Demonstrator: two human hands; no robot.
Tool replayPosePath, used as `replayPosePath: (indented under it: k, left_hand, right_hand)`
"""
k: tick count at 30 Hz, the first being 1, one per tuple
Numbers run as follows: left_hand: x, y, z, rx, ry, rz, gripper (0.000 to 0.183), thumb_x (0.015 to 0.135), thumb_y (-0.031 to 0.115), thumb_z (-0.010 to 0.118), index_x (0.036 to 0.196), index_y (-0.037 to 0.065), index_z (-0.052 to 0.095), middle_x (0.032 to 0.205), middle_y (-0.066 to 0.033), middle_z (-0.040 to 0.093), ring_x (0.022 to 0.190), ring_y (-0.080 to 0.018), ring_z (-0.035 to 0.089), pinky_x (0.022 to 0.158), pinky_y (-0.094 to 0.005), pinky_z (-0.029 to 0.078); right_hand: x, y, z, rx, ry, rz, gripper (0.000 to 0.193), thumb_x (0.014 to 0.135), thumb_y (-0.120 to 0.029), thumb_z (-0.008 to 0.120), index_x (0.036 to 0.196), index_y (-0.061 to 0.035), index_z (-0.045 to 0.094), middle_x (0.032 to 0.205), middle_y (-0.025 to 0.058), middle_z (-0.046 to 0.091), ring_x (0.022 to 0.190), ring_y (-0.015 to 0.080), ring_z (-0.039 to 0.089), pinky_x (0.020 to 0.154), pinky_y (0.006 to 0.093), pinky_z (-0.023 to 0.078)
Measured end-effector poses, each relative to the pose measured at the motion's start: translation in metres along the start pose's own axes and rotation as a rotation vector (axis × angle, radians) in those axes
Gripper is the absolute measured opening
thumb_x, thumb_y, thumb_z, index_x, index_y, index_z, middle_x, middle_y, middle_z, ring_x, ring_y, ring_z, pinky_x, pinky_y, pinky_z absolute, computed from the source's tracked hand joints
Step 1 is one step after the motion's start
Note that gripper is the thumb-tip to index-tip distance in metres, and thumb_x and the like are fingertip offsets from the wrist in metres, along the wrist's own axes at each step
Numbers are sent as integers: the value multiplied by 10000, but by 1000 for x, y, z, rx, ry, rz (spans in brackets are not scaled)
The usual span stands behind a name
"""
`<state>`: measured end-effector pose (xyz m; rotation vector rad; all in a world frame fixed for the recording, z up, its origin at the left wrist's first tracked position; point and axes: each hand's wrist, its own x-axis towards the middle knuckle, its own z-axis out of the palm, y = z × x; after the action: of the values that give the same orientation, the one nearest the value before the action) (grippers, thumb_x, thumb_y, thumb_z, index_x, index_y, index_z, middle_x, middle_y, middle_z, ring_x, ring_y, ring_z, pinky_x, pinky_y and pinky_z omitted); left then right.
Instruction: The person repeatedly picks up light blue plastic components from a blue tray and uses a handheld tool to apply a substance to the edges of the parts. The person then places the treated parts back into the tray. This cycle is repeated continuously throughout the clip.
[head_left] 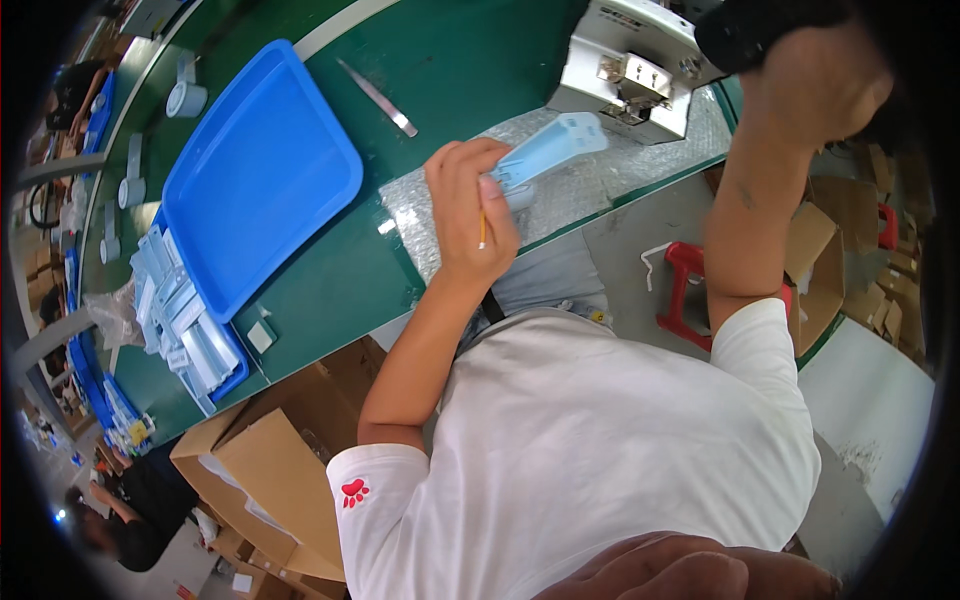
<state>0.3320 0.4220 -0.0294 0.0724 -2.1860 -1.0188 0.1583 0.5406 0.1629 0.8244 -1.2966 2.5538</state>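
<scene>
**While L hand pinches a pale-blue part, R hand is up by a black handle**

Far L, heaped pale-blue pcs fill a blue bin nr the edge of the green counter, w/ a big blue tray right beside. Next, a silver tapered tool lies alone. Then the L hand: thumb & curled fingers closed on one end of the part, other end poking out to the R, over a silvery mat. Thin yellow stick shows below the thumb. Pale metal machine stands just past the part's tip. Red stool on the floor, nr the R forearm. Far R, R hand's bunched against the handle; too blurred, can't tell how tight fingers close or if they've got hold.
</scene>
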Motion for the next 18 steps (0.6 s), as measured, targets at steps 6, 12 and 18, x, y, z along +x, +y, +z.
replayPosePath:
  k: [6,12,18]
  left_hand:
    - [-1,-4,1,-25,22,25,237,1057,88,403,1108,-15,610,1122,-173,655,1068,-359,562,1022,-473,413]
    - [0,-2,2,-46,31,26,218,1036,56,422,1103,-9,619,1110,-161,659,1037,-349,558,1009,-463,415]
    - [0,-2,2,-54,28,16,208,1011,40,445,1090,-11,631,1108,-159,663,1015,-345,553,1003,-455,411]
  right_hand:
    - [-4,-30,-41,303,-166,326,370,997,-428,493,943,-68,560,756,58,546,585,136,535,548,272,462]
    - [6,-30,-55,170,-197,473,189,924,-274,494,934,-85,499,780,36,438,668,143,450,659,274,412]
    - [23,-39,-73,-2,-186,764,94,851,-120,496,924,-103,439,804,14,329,752,151,365,771,276,362]
